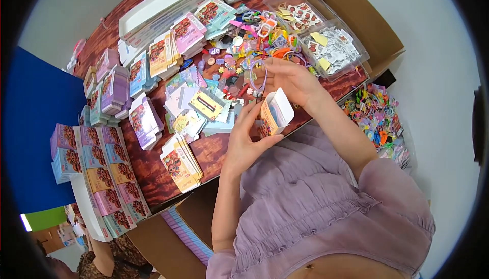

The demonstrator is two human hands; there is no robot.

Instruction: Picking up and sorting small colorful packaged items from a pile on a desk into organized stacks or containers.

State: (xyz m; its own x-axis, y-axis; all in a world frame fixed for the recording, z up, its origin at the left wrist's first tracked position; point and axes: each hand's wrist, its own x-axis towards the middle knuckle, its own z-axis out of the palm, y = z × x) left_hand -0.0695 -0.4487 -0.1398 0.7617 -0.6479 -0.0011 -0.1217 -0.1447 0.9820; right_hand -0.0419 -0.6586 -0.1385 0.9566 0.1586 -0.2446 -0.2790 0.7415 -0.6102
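Observation:
My left hand is closed around a small orange-and-white carton. The carton's white flap stands up at the top, and something pale bluish shows inside. Above it, my right hand has its thumb and fingers pinched on a thin lilac loop, perhaps a hair tie or bracelet. A dark thin piece hangs at the loop's lower end, close to my left fingertips. Just beyond my right hand lies a heap of colourful small trinkets. Left of the carton are scattered pastel cards and a yellow cassette-patterned card.
Flat cartons in stacks stand along the left, with a tray of packed boxes at the near left. Clear plastic bins hold stickers and packets. An open cardboard box and a bag of trinkets are at right. Another person's arm shows lower left.

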